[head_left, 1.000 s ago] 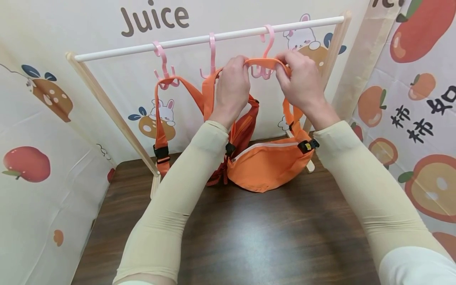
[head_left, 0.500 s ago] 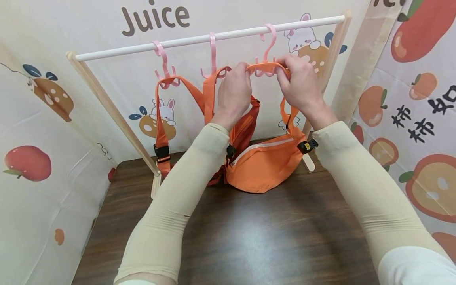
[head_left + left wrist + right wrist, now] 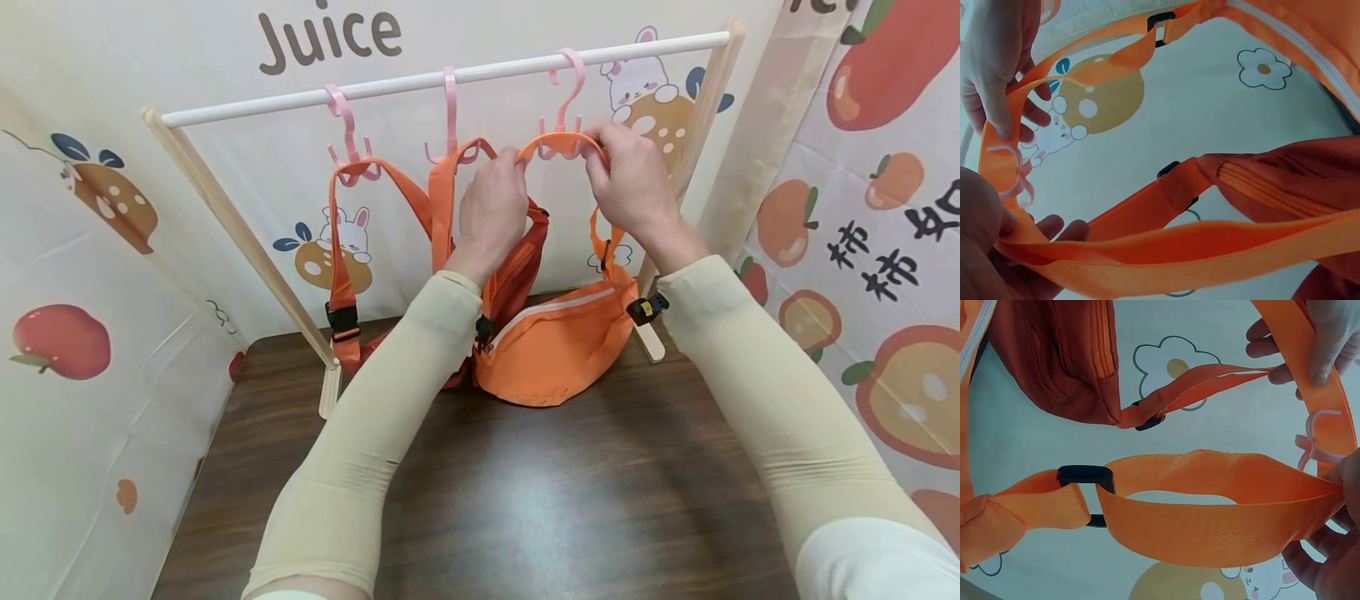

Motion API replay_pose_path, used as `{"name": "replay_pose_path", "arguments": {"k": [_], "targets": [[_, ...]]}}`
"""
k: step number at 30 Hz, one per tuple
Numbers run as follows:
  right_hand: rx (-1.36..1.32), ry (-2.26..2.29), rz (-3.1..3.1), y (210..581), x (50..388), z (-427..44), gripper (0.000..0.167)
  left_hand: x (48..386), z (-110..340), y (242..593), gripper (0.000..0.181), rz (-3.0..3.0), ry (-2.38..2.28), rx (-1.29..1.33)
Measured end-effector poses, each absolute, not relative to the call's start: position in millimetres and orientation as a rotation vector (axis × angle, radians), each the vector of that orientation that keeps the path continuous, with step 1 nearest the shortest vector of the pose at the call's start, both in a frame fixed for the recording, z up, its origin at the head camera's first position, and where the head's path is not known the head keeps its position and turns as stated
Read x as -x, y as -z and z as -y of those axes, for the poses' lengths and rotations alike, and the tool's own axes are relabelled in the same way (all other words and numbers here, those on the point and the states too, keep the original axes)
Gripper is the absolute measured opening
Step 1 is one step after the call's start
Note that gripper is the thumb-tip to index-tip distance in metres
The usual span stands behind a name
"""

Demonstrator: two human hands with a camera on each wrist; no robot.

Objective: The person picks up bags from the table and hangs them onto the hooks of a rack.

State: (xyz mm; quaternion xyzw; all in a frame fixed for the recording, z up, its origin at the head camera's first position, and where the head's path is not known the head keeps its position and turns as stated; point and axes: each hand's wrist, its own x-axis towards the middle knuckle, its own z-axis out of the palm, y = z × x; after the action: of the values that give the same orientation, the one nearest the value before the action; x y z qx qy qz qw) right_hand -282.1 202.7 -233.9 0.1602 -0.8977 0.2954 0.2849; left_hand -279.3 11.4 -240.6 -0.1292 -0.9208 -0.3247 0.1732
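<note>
An orange waist bag (image 3: 558,354) with a white zip rests low against the rack, its bottom at the dark tabletop. Its strap (image 3: 559,142) arches up across the prongs of the right-hand pink hook (image 3: 577,83), whose tips stick up above the webbing. Just left of that hook my left hand (image 3: 495,200) pinches the strap; my right hand (image 3: 636,179) pinches it on the other side. In the left wrist view, the strap (image 3: 1210,262) runs from my fingers past the hook's prongs (image 3: 1019,175). A black slider (image 3: 1085,475) shows on the strap in the right wrist view.
A white rail (image 3: 285,104) on wooden legs carries two more pink hooks, left (image 3: 347,133) and middle (image 3: 451,108). From them hangs a red-orange bag (image 3: 517,258) by orange straps, partly behind my left arm. Printed cloth walls (image 3: 75,467) surround the brown table (image 3: 540,500).
Both hands have come down slightly, the left most. The strap has dropped against the right hook, so the prong tips now rise above it. The orange bag has shifted a little left.
</note>
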Motion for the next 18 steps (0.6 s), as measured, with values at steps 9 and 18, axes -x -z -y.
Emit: {"name": "replay_pose_path", "arguments": {"k": [9, 18], "targets": [[-0.405, -0.809, 2.442, 240, 282, -204, 0.038, 278, -9, 258, 0.031, 2.620, 0.976, 0.341], [-0.386, -0.810, 2.485, 243, 282, -206, 0.044, 275, -9, 269, 0.041, 2.609, 1.042, 0.317]]}}
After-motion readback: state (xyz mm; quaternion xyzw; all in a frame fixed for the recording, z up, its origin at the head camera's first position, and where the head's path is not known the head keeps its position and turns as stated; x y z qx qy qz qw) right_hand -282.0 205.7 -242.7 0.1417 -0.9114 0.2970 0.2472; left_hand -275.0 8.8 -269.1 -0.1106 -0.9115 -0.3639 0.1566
